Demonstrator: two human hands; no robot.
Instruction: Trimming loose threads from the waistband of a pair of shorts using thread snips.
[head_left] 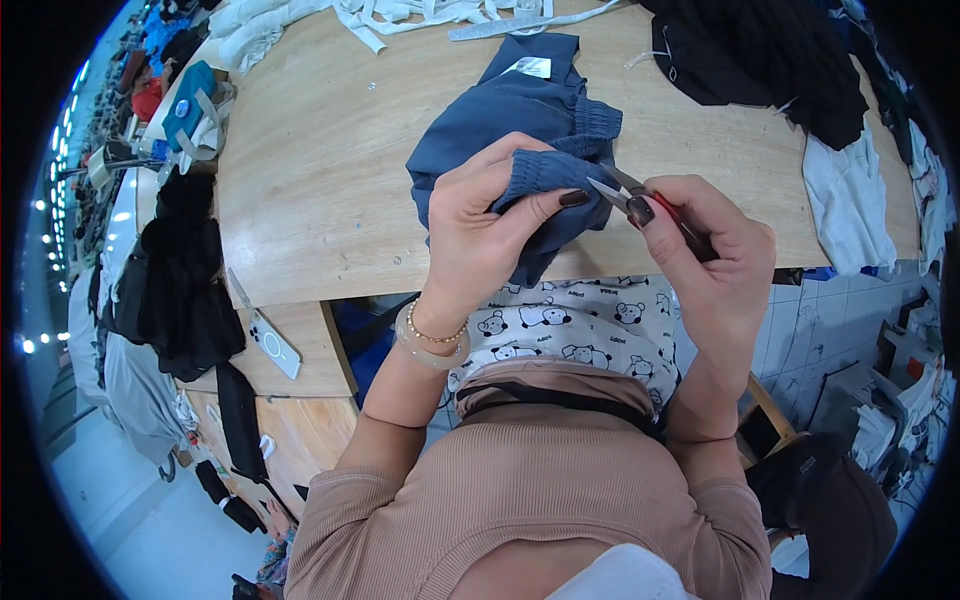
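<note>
A dark blue garment [490, 125] with gathered elastic edges and a small white label [530, 67] lies near the table's front edge. My left hand [485, 205] pinches one of its elastic cuffs [545, 172] and lifts it off the tabletop. In my right hand [705, 240] are thread snips [690, 228] with dark and red handles. Their pointed blades are apart, with the tips at the right end of the cuff, close to my left thumb. Whether a thread lies between the blades is too small to tell.
White fabric strips [430, 12] lie along the far edge. At the far right are a black garment pile [765, 65] and a light grey cloth [848, 195]. Black cloth [175, 270] hangs on the left, near a white phone [273, 345] on a lower wooden surface.
</note>
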